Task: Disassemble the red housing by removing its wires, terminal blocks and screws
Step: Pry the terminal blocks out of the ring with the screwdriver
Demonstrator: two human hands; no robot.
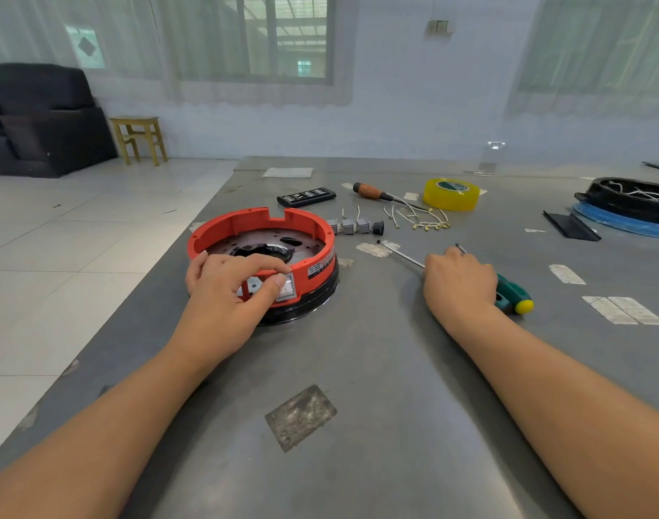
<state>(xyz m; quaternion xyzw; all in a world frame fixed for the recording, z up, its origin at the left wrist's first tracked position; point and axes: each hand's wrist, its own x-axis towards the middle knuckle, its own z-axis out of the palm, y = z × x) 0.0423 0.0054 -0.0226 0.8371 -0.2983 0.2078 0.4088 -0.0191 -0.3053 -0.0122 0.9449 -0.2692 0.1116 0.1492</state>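
Two bare forearms reach in from the near edge over the grey metal counter, past a scuffed square patch of old adhesive. The left hand rests on the near rim of the round red plastic housing, which sits on a black base on the left part of the counter; its fingers are curled, with the thumb and forefinger pinching at a small grey rocker switch set in the housing's side wall. The right hand lies knuckles-up over the shaft of a green-handled screwdriver with a yellow cap, fingers bent around it. Just behind the housing stand small grey terminal blocks, with short white wires with brass lugs beside them. Farther back lie a wooden-handled screwdriver, a roll of yellow tape and a black bit case.
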